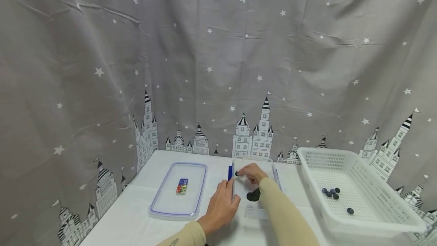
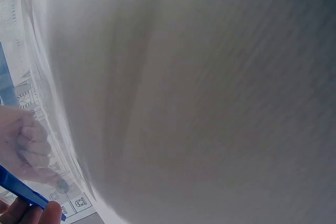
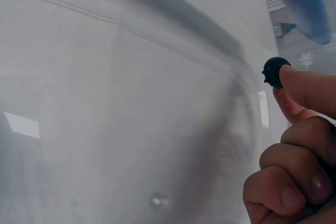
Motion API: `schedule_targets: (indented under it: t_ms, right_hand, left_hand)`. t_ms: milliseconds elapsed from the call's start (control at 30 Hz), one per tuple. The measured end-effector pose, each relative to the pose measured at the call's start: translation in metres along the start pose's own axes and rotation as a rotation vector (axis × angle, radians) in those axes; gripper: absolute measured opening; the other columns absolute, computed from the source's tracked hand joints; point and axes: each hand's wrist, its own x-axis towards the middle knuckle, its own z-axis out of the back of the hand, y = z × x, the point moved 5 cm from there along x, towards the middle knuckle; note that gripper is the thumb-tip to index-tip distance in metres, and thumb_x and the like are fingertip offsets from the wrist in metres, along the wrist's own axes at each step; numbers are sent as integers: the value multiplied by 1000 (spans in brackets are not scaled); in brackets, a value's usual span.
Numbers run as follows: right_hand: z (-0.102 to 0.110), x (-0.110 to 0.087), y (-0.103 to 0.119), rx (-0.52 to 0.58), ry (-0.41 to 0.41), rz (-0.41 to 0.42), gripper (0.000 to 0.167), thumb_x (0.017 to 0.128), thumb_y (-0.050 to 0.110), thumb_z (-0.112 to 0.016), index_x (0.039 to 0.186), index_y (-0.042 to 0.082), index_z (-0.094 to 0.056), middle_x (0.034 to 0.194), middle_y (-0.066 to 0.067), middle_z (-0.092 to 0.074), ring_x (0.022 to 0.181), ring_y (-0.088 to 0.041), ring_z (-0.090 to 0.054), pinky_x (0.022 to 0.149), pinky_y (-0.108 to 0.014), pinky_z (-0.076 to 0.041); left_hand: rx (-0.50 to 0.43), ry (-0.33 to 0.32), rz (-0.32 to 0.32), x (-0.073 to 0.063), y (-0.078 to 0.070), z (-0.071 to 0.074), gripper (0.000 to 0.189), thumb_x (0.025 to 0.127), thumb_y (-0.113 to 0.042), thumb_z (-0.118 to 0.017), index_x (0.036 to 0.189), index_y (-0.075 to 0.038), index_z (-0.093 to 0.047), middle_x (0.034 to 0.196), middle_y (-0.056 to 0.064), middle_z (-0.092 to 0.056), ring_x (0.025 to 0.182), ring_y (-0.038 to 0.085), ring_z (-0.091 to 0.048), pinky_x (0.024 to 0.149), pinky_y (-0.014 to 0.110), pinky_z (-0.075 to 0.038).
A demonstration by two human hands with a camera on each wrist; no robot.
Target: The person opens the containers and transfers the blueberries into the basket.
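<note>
A clear plastic food container [image 1: 275, 179] stands in the middle of the table, a blue latch [image 1: 230, 172] hanging at its left side. My left hand [image 1: 220, 204] holds that left wall; its fingertips show beside the blue latch [image 2: 23, 190] in the left wrist view. Over the container, my right hand [image 1: 253, 172] pinches a blueberry [image 3: 274, 72] between thumb and forefinger, its other fingers curled. A dark clump [image 1: 253, 195], apparently blueberries, lies in the container, partly hidden by the right sleeve.
To the left lies a clear lid with a blue seal [image 1: 159, 196], bearing a colourful label [image 1: 182, 186]. A white perforated basket [image 1: 370, 196] at the right holds several blueberries [image 1: 332, 191]. A grey curtain [image 1: 211, 60] hangs behind the table [image 1: 136, 219].
</note>
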Motion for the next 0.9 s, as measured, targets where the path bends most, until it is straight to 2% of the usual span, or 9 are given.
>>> schedule_targets:
  t_ms: [300,600,767,900]
  right_hand:
    - [16,-5,10,-4,2,32,23,86,16,-74,106,5,-76,51,7,-32,47,-8,-25,48,-24,-27]
    - [35,-13,27,-24,28,81,23,88,19,-74,107,6,-76,50,6,-31,46,-9,-23,48,-25,-28]
    - [52,-22,32,-53,39,110,25,89,19,-73,110,7,-75,52,6,-31,45,-9,-22,47,-25,-28]
    - [71,-31,33,-99,32,135,24,90,20,-72,111,7,-75,59,5,-39,45,-10,-23,46,-25,-28]
  left_hand:
    - [0,39,44,4,3,-3,61,95,-29,-47,147,2,-47,119,9,-52,101,17,-48,87,40,-51]
    - [-5,8,30,2,5,-1,60,95,-27,-49,146,4,-47,121,12,-54,105,20,-52,91,43,-51]
    - [-5,-3,24,2,5,-2,60,95,-28,-49,146,3,-48,121,12,-54,105,20,-52,91,43,-51]
    - [-10,-18,14,2,4,-4,59,94,-27,-50,145,4,-49,119,12,-55,105,20,-53,92,44,-51]
